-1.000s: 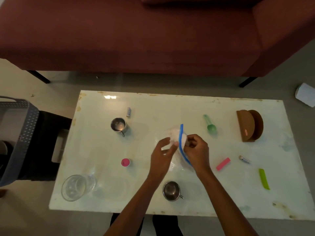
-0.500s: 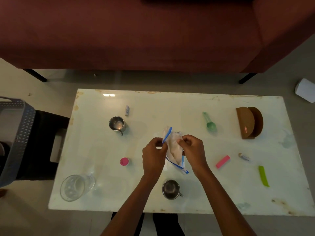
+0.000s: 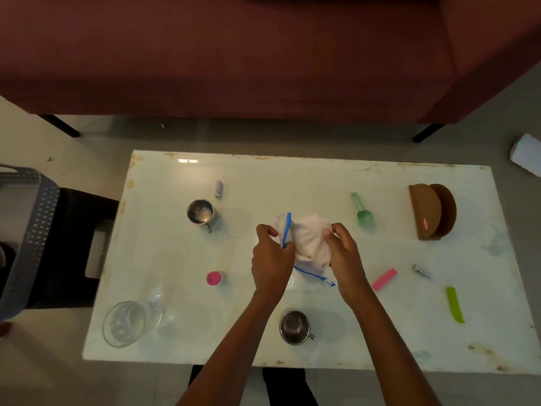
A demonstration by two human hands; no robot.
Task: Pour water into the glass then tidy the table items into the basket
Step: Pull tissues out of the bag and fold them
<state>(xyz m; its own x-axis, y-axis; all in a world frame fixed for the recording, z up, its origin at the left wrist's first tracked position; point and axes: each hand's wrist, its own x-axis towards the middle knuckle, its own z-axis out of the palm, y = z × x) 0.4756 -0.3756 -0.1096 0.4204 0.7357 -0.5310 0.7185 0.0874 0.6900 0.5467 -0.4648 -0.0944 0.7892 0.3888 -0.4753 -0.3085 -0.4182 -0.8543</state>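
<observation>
Over the middle of the white table (image 3: 292, 177) both my hands hold a clear zip bag (image 3: 307, 241) with a blue seal strip and white cloth inside. My left hand (image 3: 270, 259) pinches the blue strip at the bag's left side. My right hand (image 3: 345, 256) grips the bag's right side. A clear glass (image 3: 128, 320) lies on its side at the near-left corner. A grey perforated basket (image 3: 26, 230) stands on a black stool left of the table. One steel cup (image 3: 294, 328) sits near the front edge, another steel cup (image 3: 201, 213) farther back left.
On the table lie a pink lid (image 3: 214, 278), a battery (image 3: 218, 189), a green scoop (image 3: 361, 210), a brown holder (image 3: 431, 212), a pink eraser (image 3: 384, 279), a small battery-like item (image 3: 421, 271) and a green clip (image 3: 455, 304). A maroon sofa (image 3: 263, 54) stands beyond.
The bag has turned in my hands and spread wider, its white contents now bulging between them. The blue strip has shifted to the left under my left fingers.
</observation>
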